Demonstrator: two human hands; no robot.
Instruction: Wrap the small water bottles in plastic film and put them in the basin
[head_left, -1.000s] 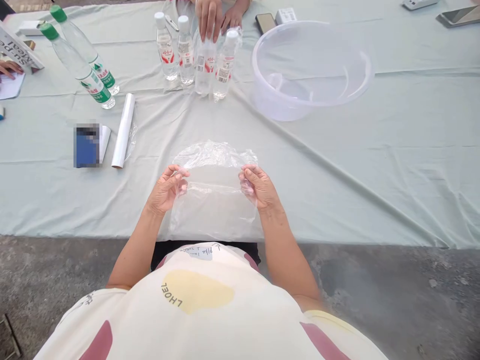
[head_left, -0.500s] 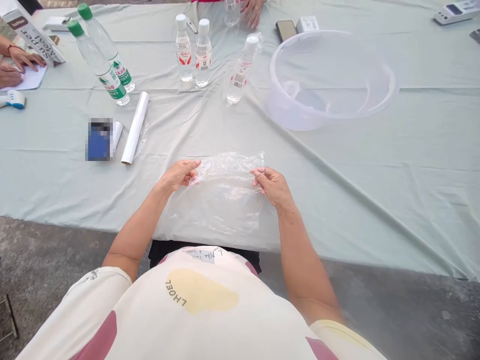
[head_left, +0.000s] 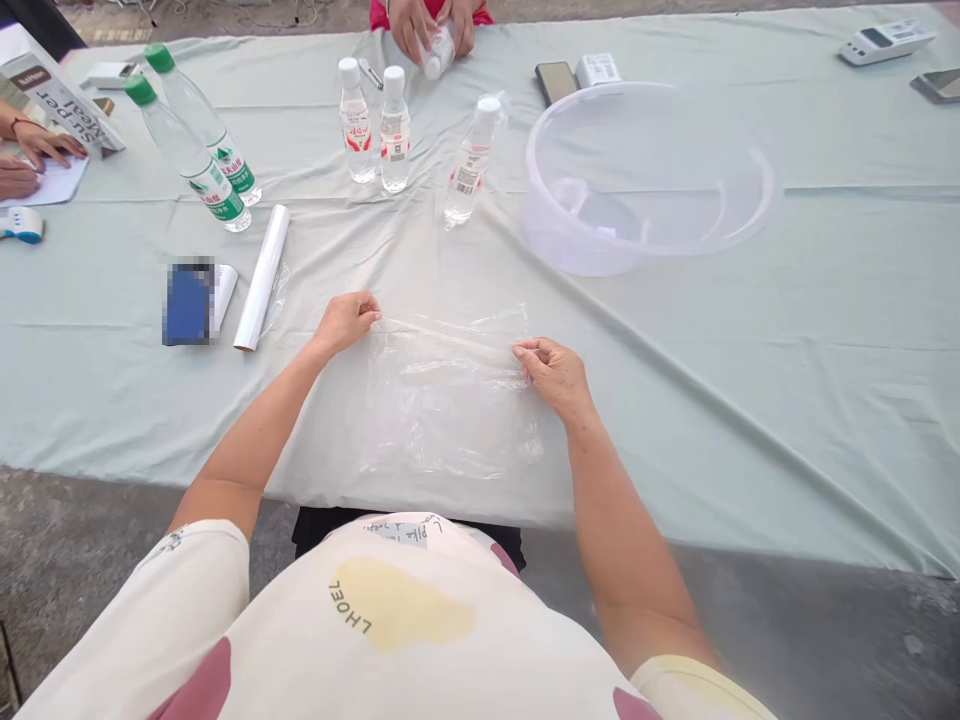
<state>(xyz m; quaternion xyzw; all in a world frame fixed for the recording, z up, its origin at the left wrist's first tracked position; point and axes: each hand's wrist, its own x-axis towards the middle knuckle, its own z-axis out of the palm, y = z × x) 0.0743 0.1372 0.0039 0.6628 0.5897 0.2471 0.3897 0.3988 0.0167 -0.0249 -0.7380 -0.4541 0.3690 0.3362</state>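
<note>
A sheet of clear plastic film (head_left: pixel 450 400) lies crinkled on the cloth in front of me, its far part stretched between my hands. My left hand (head_left: pixel 349 322) pinches its upper left edge. On the other side my right hand (head_left: pixel 553 375) pinches the film at its right edge, thumb against forefinger. Left of my left hand lies a white roll of film (head_left: pixel 262 280), with loose clear film along its right side. Whether the sheet is a single layer or folded I cannot tell.
A large clear plastic tub (head_left: pixel 577 245) stands at the back right. Beyond my hands are several small water bottles (head_left: pixel 395 130), two green-capped bottles (head_left: pixel 210 185) and a blue blurred box (head_left: pixel 187 305). Across the table a person's hands (head_left: pixel 431 30) hold another bottle.
My left hand has moved left and away from me, and the film between my hands is pulled flatter. Across the table, the other person's bottle is now tipped over in both hands.
</note>
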